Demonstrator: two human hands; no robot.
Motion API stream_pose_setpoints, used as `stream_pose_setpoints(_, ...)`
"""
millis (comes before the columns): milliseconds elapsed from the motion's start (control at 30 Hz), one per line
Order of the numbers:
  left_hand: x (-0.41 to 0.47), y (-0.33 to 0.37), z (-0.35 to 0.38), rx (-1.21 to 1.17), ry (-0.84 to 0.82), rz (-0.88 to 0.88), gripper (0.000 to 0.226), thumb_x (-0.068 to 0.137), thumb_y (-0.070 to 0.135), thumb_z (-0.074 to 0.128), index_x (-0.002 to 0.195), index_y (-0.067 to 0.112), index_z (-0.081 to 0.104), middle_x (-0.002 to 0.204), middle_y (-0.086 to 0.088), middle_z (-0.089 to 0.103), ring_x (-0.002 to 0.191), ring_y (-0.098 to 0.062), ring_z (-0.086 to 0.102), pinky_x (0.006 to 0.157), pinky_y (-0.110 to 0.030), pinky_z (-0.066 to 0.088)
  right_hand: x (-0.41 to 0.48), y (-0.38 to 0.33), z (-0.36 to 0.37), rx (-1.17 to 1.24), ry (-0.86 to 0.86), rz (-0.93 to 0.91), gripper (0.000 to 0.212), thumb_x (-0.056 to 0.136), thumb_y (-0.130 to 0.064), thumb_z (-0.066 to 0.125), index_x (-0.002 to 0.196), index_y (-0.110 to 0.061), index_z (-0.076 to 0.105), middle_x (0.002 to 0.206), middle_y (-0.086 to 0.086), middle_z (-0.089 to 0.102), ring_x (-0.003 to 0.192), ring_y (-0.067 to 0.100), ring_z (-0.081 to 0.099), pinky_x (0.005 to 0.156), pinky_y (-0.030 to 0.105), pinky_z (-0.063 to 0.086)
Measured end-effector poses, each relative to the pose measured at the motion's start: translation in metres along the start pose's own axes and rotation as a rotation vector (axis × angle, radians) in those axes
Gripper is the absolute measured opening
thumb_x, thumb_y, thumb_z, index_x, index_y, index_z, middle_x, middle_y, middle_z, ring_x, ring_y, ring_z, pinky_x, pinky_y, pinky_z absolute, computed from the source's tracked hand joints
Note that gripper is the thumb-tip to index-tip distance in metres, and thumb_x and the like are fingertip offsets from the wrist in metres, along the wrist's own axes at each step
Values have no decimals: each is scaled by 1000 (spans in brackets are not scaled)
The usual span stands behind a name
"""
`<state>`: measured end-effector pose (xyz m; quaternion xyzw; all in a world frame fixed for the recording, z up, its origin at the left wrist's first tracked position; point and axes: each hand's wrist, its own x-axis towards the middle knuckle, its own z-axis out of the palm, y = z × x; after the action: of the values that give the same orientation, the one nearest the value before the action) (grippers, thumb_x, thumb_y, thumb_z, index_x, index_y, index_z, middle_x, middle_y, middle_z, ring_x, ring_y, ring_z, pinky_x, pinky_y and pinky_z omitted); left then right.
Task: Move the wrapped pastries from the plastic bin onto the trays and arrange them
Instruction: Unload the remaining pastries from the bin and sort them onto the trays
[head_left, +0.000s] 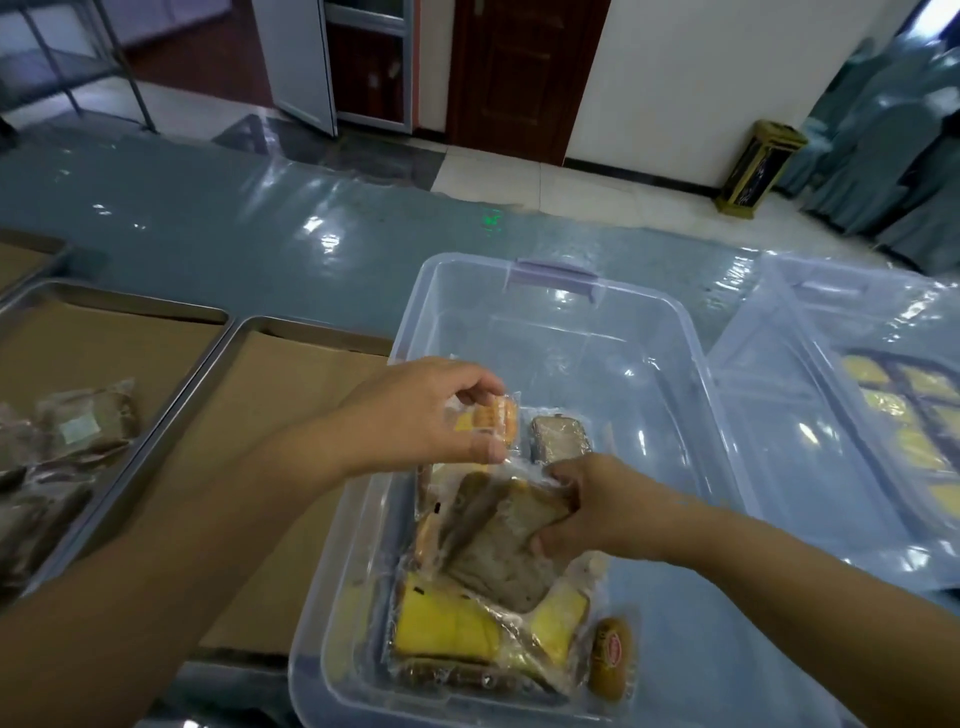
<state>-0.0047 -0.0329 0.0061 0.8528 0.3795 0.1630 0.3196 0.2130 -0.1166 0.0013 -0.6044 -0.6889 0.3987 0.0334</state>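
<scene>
Mid-transfer at a clear plastic bin (691, 338) on a film-covered table, two packs in hand at once.

Likely best handling: lift straight up to clear the bin wall before swinging left. Hold the pastry itself, not the loose film. Keep pressure light, since the crumb looks soft enough to crush. Set each pack flat on the paper-lined nearest tray (218, 353), just beside the bin, in rows and like beside like. Watch for neighbouring packs dragged up with the big one, and shake them free before crossing the rim.

Pinched in the left hand (415, 410), raised above the bin's left side: a small yellow wrapped pastry (491, 418), fingertips curled on top, thumb beneath, the narrow gap filled by the pack.

Gripped in the right hand (587, 506), low inside the bin: a large brown wrapped pastry (498, 530), fingers curled over its right edge, thumb under, the pack tilted up off the heap.

Waiting in the bin: a yellow cake pack (447, 623), a round red-label pack (613, 657), a dark slice (558, 439). On the far tray (31, 296), brown wrapped pastries (88, 421) laid down.
</scene>
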Motion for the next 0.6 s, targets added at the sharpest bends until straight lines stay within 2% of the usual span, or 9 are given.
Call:
stream_pose_setpoints(100, 5, 11, 2, -7, -172, 31, 72, 54, 75, 65, 118, 54, 41, 111, 32, 53, 99, 11, 51, 76, -19, 47, -5, -3, -23, 70, 200, -63, 18, 64, -21, 82, 73, -26, 67, 71, -4, 68, 64, 7, 64, 62, 27, 55)
stream_pose_setpoints(133, 8, 13, 4, 6, -170, 36, 68, 53, 72, 67, 114, 55, 43, 107, 30, 55, 96, 8, 53, 73, -20, 48, -4, -5, -28, 80, 236, -83, 20, 63, -21, 82, 71, -32, 68, 66, -9, 67, 61, 3, 63, 58, 21, 52)
stream_pose_setpoints(200, 15, 17, 8, 67, -74, 42, 42, 56, 64, 70, 91, 56, 48, 88, 23, 59, 80, 4, 56, 60, -21, 43, 1, -8, -37, 54, 286, -110, 31, 64, -20, 83, 63, -45, 64, 57, -20, 62, 54, -4, 58, 52, 10, 44)
stream_pose_setpoints(267, 22, 19, 8, 190, 50, 46, 27, 61, 55, 70, 75, 50, 48, 69, 18, 56, 66, 1, 52, 50, -22, 34, 11, -3, -44, 30, 308, -111, 31, 64, -21, 84, 63, -43, 62, 56, -22, 59, 55, -5, 56, 53, 8, 43)
stream_pose_setpoints(300, 25, 18, 8, 252, 107, 42, 24, 63, 53, 69, 74, 45, 49, 66, 15, 55, 63, -2, 52, 48, -23, 30, 19, 2, -48, 7, 323, -107, 29, 65, -22, 84, 70, -40, 62, 59, -21, 59, 59, -6, 56, 55, 6, 42)
stream_pose_setpoints(367, 32, 12, 5, 358, 234, 11, 24, 67, 50, 68, 78, 34, 52, 67, 9, 57, 64, -13, 55, 47, -24, 28, 40, 16, -59, -47, 353, -57, 35, 68, -23, 83, 96, -30, 63, 79, -18, 60, 72, -3, 58, 59, 5, 40)
stream_pose_setpoints(433, 39, 5, 0, 378, 347, -61, 25, 72, 46, 67, 80, 28, 53, 67, 6, 58, 63, -19, 56, 47, -24, 32, 64, 34, -71, -64, 409, 84, 42, 74, -22, 78, 112, -18, 61, 95, -4, 62, 82, 11, 59, 67, 15, 42)
stream_pose_setpoints(500, 43, -1, -2, 317, 410, -133, 25, 74, 44, 68, 84, 27, 53, 68, 6, 59, 60, -17, 55, 48, -24, 38, 87, 51, -74, -63, 473, 235, 39, 79, -21, 74, 114, -12, 61, 104, 4, 62, 86, 17, 58, 74, 25, 45)
stream_pose_setpoints(600, 46, -6, 3, 249, 439, -178, 28, 75, 45, 68, 88, 26, 52, 71, 6, 60, 61, -14, 56, 53, -28, 48, 117, 74, -52, -214, 361, 364, 36, 82, -21, 68, 114, -7, 61, 116, 12, 60, 102, 26, 57, 83, 30, 44)
